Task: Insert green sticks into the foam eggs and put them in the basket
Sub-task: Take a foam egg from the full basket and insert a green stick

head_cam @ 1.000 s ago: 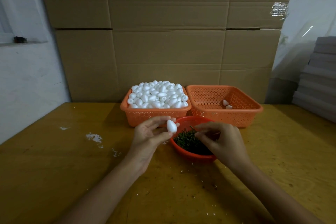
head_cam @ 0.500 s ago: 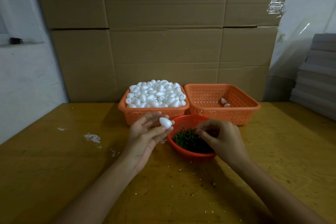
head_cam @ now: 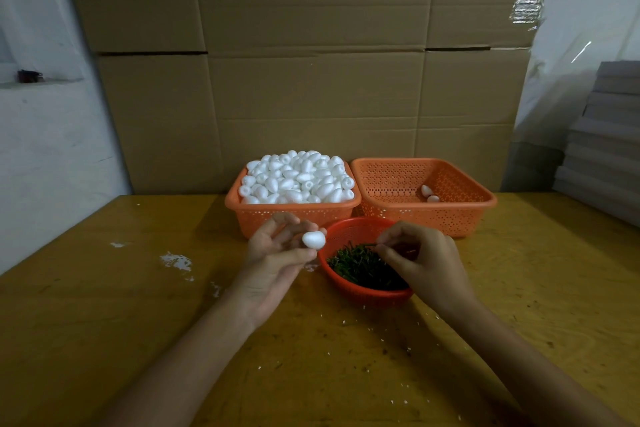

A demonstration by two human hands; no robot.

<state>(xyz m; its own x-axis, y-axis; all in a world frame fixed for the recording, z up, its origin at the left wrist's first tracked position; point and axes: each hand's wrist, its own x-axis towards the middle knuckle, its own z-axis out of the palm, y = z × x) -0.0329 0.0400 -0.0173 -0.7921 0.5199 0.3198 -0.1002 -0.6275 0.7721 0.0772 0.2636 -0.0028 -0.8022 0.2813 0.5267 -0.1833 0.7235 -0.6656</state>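
- White foam egg [head_cam: 314, 240] sits pinched between the thumb and fingertips of the left hand [head_cam: 277, 255], just off the 9 o'clock rim of the red bowl [head_cam: 360, 293] and above the table [head_cam: 104, 322].
- Its long axis lies roughly on the 9-to-3 line. I cannot tell which end is the narrow one.
- A second ago the egg stood upright with its narrow tip at 12 o'clock. Half a second ago it leaned toward 10 o'clock, and now it lies on its side.
- Right hand [head_cam: 427, 265] hovers over the 3 o'clock half of the bowl, thumb and forefinger closed on what looks like one green stick [head_cam: 367, 245].
- That stick lies almost level, its free end pointing toward 9 o'clock at the egg, with a gap between them.
- This hand has kept to much the same spot over the bowl through the last second.
- Loose green sticks [head_cam: 360, 269] fill the bowl below the fingers.
- At 11 o'clock of the bowl is an orange basket [head_cam: 235, 202] heaped with white eggs [head_cam: 294, 177].
- At 1 o'clock, touching it, is a second orange basket [head_cam: 485, 202] with two eggs [head_cam: 429, 194] inside, the same count as before.
- White crumbs [head_cam: 175, 260] lie on the table well out at 9 o'clock.
- Cardboard boxes [head_cam: 311, 80] stand behind the baskets at 12 o'clock.
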